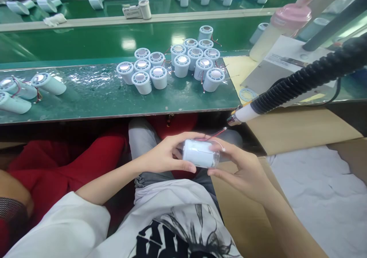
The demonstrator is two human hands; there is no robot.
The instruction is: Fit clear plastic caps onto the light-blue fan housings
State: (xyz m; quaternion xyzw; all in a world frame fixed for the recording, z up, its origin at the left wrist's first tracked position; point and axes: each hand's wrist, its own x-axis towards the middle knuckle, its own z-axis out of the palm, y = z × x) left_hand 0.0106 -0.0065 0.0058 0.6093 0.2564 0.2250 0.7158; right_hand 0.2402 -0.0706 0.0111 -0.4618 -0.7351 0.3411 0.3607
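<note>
Above my lap I hold a pale blue cylinder (197, 153) lying on its side, with a clear plastic sleeve around it that extends past its right end. My left hand (168, 153) grips its left end, thumb along the lower front. My right hand (237, 162) closes on the right end, fingers over the top and thumb below. Thin red and white wires (216, 134) with small white connectors rise from its top. Just beyond my right hand hangs the metal-tipped nozzle (234, 118) of a black ribbed hose (309, 72).
Several similar cylinders (182, 65) stand on the green bench (94, 93); others lie at its left end. Farther back, a green conveyor belt (86, 40) carries more parts. A cardboard box (304, 130) with white sheets is at right. A person in red (71, 162) sits at left.
</note>
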